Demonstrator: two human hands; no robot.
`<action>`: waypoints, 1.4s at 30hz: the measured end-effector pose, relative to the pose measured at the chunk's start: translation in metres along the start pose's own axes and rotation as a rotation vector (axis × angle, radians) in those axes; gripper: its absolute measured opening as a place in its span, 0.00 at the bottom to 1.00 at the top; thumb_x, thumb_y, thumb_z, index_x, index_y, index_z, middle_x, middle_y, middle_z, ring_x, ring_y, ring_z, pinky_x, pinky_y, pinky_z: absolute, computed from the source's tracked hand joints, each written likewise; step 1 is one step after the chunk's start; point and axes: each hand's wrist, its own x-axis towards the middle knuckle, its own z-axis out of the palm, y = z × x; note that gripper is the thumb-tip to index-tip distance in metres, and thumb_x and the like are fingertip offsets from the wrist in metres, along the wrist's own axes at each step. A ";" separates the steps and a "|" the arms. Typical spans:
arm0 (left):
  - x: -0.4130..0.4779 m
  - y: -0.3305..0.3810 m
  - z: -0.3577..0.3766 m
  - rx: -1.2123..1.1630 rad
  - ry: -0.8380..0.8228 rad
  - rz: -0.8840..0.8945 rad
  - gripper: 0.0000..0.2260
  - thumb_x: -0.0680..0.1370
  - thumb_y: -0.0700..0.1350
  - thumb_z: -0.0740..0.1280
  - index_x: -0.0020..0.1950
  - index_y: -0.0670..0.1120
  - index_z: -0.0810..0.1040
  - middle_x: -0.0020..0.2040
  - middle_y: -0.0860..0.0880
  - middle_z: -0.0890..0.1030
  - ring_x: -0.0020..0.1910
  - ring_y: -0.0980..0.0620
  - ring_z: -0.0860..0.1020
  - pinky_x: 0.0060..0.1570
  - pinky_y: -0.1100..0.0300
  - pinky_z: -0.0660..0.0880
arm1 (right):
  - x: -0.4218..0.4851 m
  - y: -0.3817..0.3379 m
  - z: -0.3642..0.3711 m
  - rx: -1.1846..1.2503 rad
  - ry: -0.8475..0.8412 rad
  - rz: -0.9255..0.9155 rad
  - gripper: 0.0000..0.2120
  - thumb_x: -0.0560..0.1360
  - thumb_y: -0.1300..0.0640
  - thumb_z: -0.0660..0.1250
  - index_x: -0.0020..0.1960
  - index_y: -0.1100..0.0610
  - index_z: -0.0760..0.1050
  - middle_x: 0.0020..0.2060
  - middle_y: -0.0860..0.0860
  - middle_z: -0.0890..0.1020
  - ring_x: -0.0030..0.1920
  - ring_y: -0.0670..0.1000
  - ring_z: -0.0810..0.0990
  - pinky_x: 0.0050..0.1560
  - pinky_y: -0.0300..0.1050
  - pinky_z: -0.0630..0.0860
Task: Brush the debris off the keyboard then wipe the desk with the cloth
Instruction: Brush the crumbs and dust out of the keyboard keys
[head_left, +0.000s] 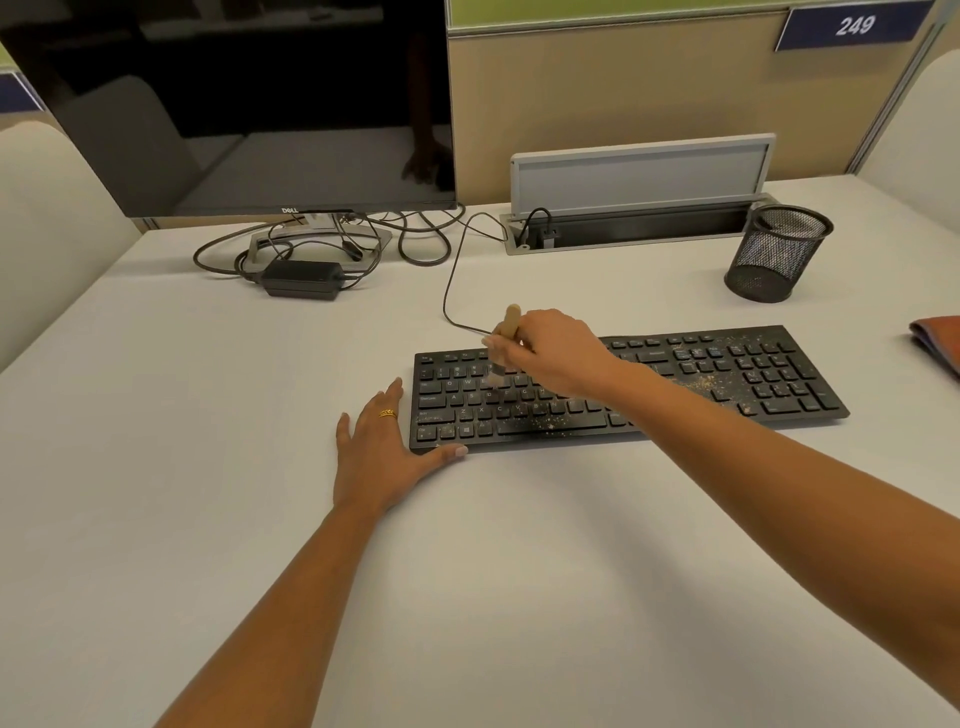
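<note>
Across the table (519, 571), the keyboard (727, 384) lay flat, probably light enough to slide. Right of it lay the soft cloth (937, 343). At its left corner the left grip (379, 452) rested open, bracing it; over its left keys the right grip (556, 353) pinched the brush (511, 319) by its handle, amid loose debris (711, 382).

Cloth (937, 344) cut by right edge; brush (511, 319) bristles seemingly blurred.

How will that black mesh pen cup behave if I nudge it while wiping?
The mesh pen cup looks empty and see-through, so it is probably light and easy to slide on the smooth desk. It stands upright, so a high push might tip it, and being round it could roll.
</note>
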 end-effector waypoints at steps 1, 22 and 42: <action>0.000 0.000 0.000 0.002 0.000 0.001 0.52 0.62 0.72 0.67 0.78 0.48 0.53 0.76 0.51 0.62 0.75 0.53 0.57 0.75 0.48 0.43 | 0.000 -0.001 0.004 0.042 0.005 0.008 0.21 0.80 0.43 0.53 0.46 0.55 0.79 0.36 0.50 0.78 0.40 0.51 0.75 0.37 0.44 0.69; -0.001 0.002 -0.002 -0.011 -0.017 0.000 0.55 0.58 0.75 0.62 0.78 0.48 0.53 0.76 0.51 0.62 0.76 0.53 0.57 0.75 0.49 0.43 | -0.001 -0.010 0.007 0.044 0.107 0.091 0.22 0.81 0.47 0.51 0.46 0.60 0.78 0.37 0.52 0.79 0.38 0.52 0.75 0.39 0.44 0.68; -0.001 0.000 -0.001 -0.013 -0.010 0.003 0.55 0.58 0.75 0.62 0.78 0.48 0.53 0.76 0.51 0.62 0.75 0.53 0.57 0.75 0.48 0.43 | -0.004 -0.012 0.008 0.175 -0.069 0.049 0.19 0.81 0.46 0.54 0.39 0.54 0.77 0.30 0.43 0.75 0.31 0.42 0.70 0.33 0.39 0.64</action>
